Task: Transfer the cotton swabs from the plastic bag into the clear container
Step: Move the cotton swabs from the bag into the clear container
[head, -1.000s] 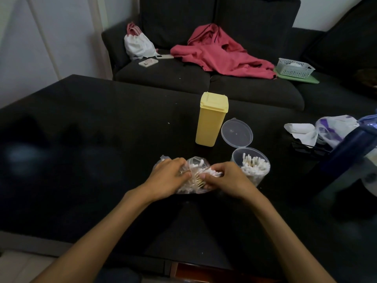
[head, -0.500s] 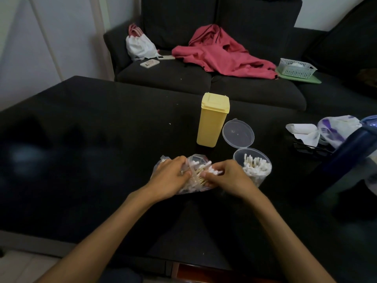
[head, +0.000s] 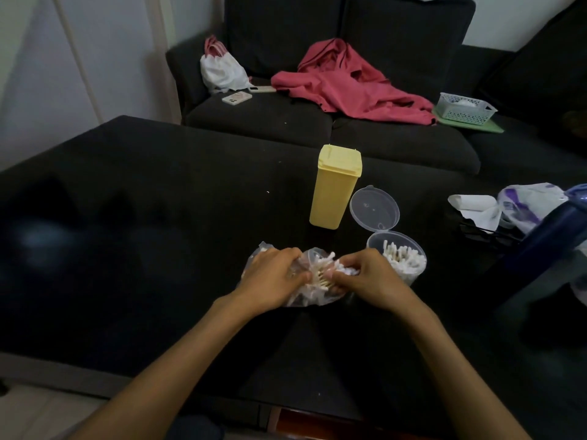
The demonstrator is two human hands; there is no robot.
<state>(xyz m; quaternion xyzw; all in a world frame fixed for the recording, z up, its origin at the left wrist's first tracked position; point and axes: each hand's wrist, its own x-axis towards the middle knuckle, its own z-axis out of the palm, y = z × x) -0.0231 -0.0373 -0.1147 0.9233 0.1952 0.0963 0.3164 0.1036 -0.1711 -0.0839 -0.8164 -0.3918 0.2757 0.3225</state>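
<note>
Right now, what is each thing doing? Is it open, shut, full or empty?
Clear container: open, lid flipped back, holding many swabs.
Plastic bag: open, lying on the table, swabs inside.
Cotton swabs: a bunch pinched at the bag's mouth.
Left hand: gripping the bag.
Right hand: closed on the swabs.
Yellow box: upright, lid shut.

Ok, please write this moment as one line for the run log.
stage: gathering swabs | left hand: holds plastic bag | right hand: pinches cotton swabs in bag | clear container: open, partly filled, right of bag
</note>
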